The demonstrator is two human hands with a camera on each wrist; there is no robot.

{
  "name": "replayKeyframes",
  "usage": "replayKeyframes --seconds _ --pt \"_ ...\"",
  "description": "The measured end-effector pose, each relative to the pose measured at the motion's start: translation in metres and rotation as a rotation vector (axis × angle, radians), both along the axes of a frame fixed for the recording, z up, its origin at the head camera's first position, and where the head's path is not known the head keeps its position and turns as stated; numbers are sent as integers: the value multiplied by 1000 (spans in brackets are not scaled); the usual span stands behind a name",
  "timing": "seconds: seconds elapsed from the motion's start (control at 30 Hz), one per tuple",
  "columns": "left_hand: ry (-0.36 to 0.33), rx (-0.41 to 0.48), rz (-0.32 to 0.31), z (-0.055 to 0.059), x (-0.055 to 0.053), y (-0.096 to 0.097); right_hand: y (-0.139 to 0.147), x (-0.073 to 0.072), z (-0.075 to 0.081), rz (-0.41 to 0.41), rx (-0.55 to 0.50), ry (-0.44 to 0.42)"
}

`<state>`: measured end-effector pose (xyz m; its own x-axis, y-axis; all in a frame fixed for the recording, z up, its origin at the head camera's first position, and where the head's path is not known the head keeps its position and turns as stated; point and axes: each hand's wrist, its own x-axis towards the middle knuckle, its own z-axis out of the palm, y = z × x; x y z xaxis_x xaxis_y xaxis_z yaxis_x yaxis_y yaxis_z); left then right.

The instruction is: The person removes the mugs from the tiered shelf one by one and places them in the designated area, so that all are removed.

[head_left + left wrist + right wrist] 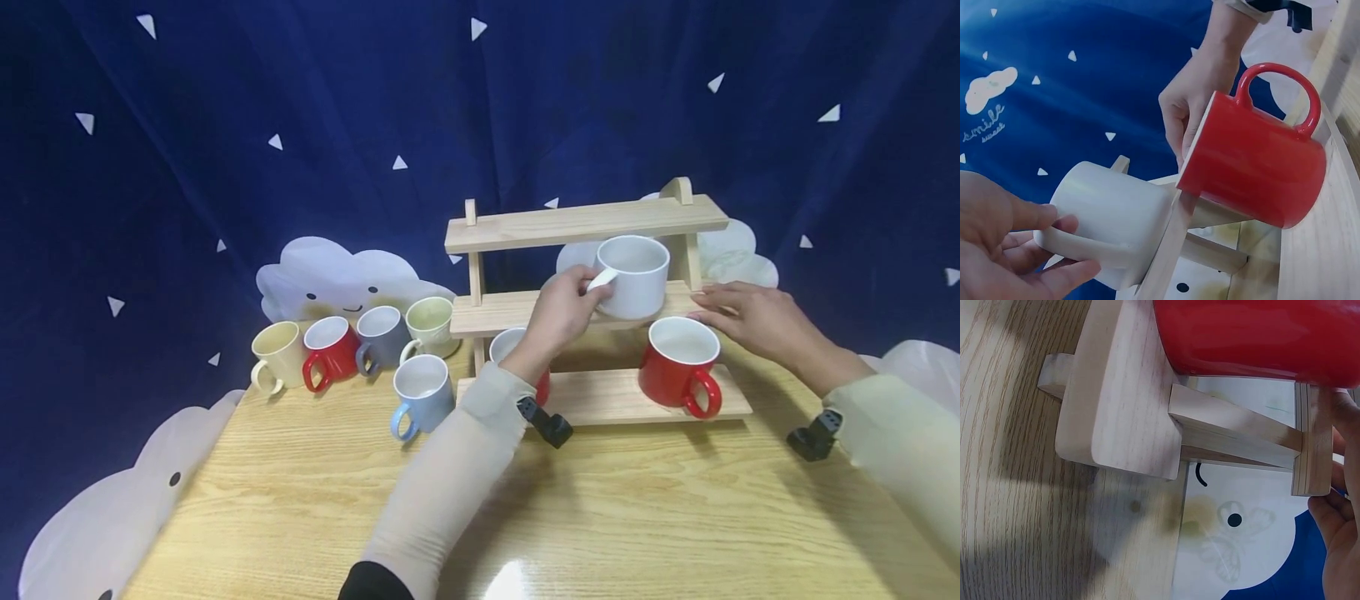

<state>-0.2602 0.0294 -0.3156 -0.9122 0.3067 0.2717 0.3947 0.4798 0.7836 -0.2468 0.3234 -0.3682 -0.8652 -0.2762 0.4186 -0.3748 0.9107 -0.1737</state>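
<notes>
My left hand [561, 310] pinches the handle of a white mug [637, 279], fingers and thumb around it. The mug stands upright at the right part of the middle board of a wooden shelf rack [506, 312]; in the left wrist view its base meets that board. With fingers above and thumb below, my right hand [750, 315] grips the right end of the same board, as the right wrist view shows. Beneath, a red mug [675, 367] with a white inside sits on the lowest board, handle toward the front right. Another red mug [543, 388] there is partly hidden by my left wrist.
Left of the rack, a light blue mug [423, 392] stands in front of a row with a yellow mug [281, 354], a red mug [339, 342], a grey-blue mug [384, 337] and a pale green cup [432, 323]. The rack's top board [585, 223] overhangs behind the white mug.
</notes>
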Motion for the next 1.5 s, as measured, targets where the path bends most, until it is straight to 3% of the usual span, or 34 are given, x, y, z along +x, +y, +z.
replayKeyframes --seconds 0.27,0.53,0.73,0.9,1.3,1.5 --pt "-108 170 -49 -2 1 -17 -1 0 0 -14 0 -15" --pt "-161 233 -81 1 5 -33 -1 0 1 -22 -1 -18" --pt "-209 296 -65 7 6 -51 -1 1 1 8 -13 23" --pt "-242 412 -89 14 7 -68 -1 1 0 16 -14 32" --pt "-245 540 -69 24 14 -116 0 1 0 16 -19 25" --pt "-247 540 -26 24 17 -142 0 1 0 33 -20 38"
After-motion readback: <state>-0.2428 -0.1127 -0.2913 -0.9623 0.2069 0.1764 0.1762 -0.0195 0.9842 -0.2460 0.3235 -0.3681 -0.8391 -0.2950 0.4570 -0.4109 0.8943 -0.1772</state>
